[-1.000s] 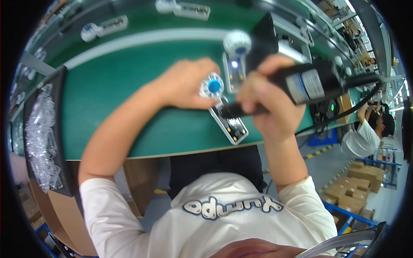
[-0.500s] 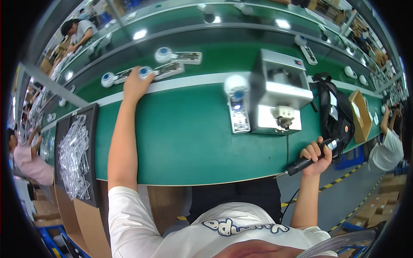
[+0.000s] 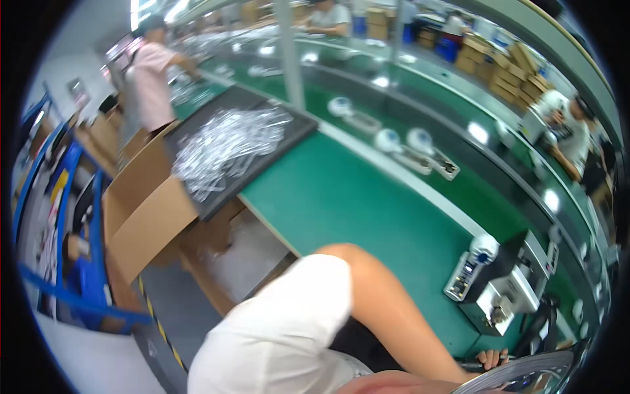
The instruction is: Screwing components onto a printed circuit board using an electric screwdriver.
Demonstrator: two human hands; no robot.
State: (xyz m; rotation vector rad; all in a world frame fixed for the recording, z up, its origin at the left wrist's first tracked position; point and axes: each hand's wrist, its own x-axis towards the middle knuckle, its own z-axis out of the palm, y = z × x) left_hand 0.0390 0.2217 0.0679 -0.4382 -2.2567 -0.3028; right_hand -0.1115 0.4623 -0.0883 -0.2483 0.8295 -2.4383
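Note:
My right hand (image 3: 492, 358) shows only in part at the lower right, its fingers curled round a dark electric screwdriver (image 3: 468, 366). My left arm (image 3: 387, 308) bends across in front of me, and its forearm runs down to the lower right. The left hand itself is hidden past the wrist, behind a clear curved rim at the picture's edge. Nearest to the hands is a white round-headed device (image 3: 483, 248) with an opened body showing a circuit board (image 3: 462, 276). It lies on the green bench beside a silver-and-black machine (image 3: 502, 305).
A dark tray (image 3: 298, 134) heaped with clear plastic pieces (image 3: 230, 144) sits at the bench's left end, above an open cardboard box (image 3: 154, 223). Three similar white devices (image 3: 387, 140) lie on the green line beyond. A black backpack (image 3: 541, 328) is right of the machine. Co-workers are farther off.
The view has swung left and tilted. My left hand has left the device on the line, and that arm is now folded toward my right side. The right hand still grips the screwdriver.

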